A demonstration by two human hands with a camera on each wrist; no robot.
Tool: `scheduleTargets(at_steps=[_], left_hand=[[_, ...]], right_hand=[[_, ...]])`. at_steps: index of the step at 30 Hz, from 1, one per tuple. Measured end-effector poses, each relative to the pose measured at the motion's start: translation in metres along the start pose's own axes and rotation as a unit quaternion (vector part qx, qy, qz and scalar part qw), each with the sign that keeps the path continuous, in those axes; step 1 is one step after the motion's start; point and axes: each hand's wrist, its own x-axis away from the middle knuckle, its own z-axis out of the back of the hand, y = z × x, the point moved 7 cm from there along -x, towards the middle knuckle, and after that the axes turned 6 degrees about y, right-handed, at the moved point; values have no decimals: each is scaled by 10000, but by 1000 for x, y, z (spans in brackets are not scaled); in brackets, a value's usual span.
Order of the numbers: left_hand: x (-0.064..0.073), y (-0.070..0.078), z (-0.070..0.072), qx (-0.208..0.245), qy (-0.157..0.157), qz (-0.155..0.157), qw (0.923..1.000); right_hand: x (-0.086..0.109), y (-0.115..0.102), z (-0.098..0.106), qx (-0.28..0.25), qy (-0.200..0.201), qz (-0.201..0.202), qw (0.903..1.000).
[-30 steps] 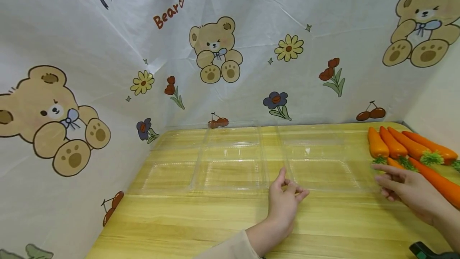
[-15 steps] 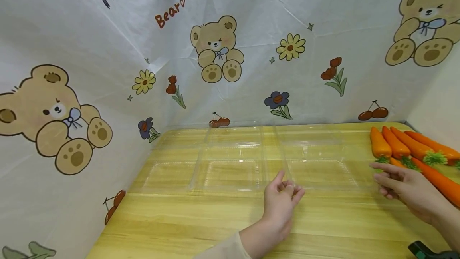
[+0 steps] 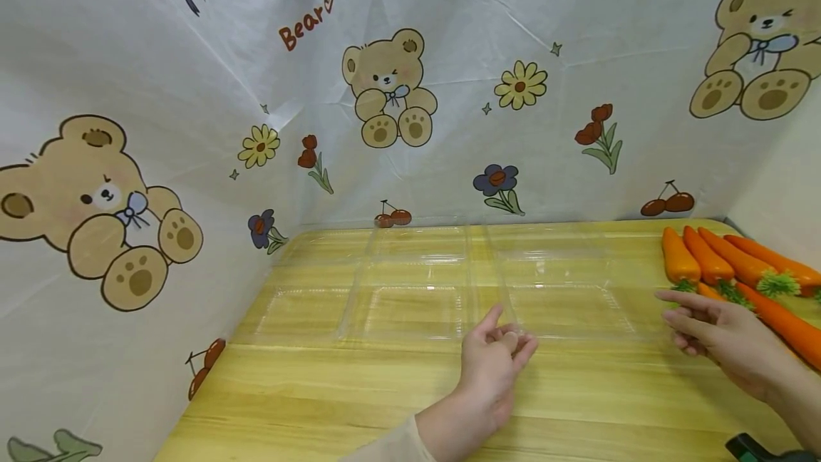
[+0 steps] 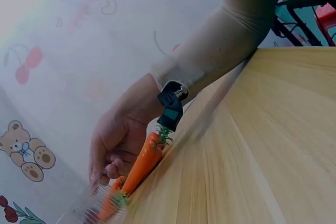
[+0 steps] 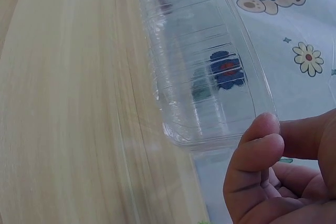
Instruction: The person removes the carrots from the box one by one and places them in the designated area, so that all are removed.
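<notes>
Both hands hold the rightmost clear plastic box by its near side in the head view. My left hand pinches it near the front left corner, thumb pointing away. At the right end, my right hand pinches the rim, its forefinger stretched along the side; in the right wrist view, the right hand's thumb and finger grip the clear rim. To the left lie a middle clear box and a left clear box, side by side. All three extend back in a second, shallower section.
Several orange carrots with green tops lie at the table's right side, just behind the right hand. Bear-printed white sheeting walls the back and left of the wooden table. A black device sits on the right wrist.
The left hand has shifted slightly left along with the rightmost box, which sits closer to the middle box. The right hand has moved a little left too. The carrots stay put.
</notes>
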Motion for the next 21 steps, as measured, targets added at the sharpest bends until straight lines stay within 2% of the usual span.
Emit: scheduleTargets(at_steps=[8, 14, 21], left_hand=[[2, 8, 2, -78, -3, -20, 10000], [-6, 20, 9, -341, -144, -78, 9993], [-16, 33, 20, -876, -505, 21, 9949]], right_hand=[[1, -6, -1, -11, 74, 17, 10000], [2, -10, -9, -110, 19, -23, 9999], [1, -14, -18, -217, -132, -18, 9997]])
